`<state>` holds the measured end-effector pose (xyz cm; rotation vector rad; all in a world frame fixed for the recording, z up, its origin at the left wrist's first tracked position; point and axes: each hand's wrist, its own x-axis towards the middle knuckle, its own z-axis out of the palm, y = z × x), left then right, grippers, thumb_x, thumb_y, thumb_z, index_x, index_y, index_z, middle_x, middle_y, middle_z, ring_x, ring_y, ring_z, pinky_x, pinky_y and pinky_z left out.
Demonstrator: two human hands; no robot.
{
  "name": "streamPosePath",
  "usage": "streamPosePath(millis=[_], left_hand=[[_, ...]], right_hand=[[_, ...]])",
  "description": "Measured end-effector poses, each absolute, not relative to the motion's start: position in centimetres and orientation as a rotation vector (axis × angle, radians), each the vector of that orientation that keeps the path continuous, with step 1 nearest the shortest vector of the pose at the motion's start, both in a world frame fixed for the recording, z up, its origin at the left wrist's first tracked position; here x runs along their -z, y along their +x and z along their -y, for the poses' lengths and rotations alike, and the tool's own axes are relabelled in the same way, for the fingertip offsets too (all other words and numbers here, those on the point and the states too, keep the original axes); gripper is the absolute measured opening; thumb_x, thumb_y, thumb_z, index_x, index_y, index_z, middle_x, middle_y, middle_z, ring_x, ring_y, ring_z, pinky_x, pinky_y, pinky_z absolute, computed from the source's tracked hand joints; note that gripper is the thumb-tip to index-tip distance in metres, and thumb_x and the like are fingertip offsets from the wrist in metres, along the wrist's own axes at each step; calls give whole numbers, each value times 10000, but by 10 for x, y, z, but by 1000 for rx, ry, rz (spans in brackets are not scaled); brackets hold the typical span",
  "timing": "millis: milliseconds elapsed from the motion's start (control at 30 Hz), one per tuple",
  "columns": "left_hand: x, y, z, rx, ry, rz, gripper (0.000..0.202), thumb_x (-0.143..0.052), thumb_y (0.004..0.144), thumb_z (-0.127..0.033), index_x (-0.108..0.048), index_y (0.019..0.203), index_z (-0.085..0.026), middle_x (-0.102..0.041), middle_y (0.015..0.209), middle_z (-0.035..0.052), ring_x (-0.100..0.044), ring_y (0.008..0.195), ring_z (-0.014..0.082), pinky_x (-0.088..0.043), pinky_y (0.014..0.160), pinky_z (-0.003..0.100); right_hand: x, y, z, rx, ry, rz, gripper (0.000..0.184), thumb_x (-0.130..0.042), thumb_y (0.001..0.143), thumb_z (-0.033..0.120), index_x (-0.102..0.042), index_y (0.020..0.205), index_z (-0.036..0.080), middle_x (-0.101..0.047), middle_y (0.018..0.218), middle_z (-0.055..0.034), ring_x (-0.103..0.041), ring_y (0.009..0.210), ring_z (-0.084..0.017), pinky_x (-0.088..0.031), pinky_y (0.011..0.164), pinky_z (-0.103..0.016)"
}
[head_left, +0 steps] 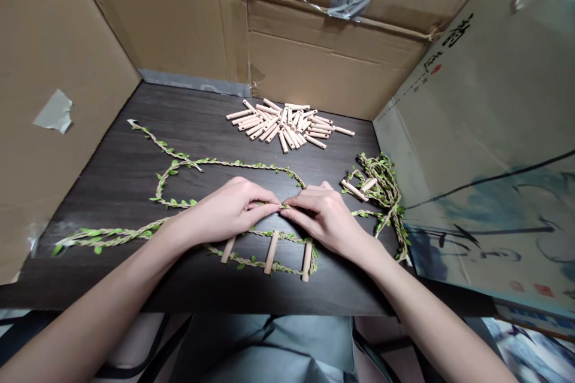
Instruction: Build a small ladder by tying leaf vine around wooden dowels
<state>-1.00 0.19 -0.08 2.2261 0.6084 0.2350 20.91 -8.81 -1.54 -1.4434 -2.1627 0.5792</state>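
My left hand (pixel 233 206) and my right hand (pixel 321 209) meet over the middle of the dark table, each pinching the same green-leafed braided cord (pixel 251 164). Their fingertips almost touch, and the short stretch between them is mostly covered. The cord loops away to the left behind my hands. Just below my fingers lies a small ladder of leafy cord with wooden rungs; its middle rung (pixel 271 252) and right rung (pixel 306 261) show fully, while the left rung (pixel 228 249) is partly under my left hand.
A pile of wooden dowels with end holes (pixel 287 122) lies at the back. At right, a bundle of leafy cord (pixel 381 185) has two dowels beside it. Cardboard walls (pixel 179 30) stand behind and left; a printed paper bag (pixel 476 131) stands right.
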Motion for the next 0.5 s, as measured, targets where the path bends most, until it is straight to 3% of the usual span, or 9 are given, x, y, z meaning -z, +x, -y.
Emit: streamPosePath(millis=[300, 500], left_hand=[[-2, -10, -3, -216, 2205, -627, 387, -536, 1019, -409, -825, 964, -159, -736, 734, 27, -566, 604, 127, -373, 594, 227], [-6, -10, -3, -97, 2192, -710, 382, -534, 1015, -432, -804, 924, -178, -667, 668, -14, -504, 588, 113, -337, 584, 218]], right_hand=[[13, 210, 88, -553, -1454, 2244, 408, -506, 1095, 438, -791, 966, 177, -741, 833, -67, -601, 788, -173, -281, 735, -324], [5, 212, 89, -699, -1436, 2180, 259, -625, 1049, 390, -781, 1000, 189, -793, 928, -48, -668, 825, -166, -329, 800, -315]])
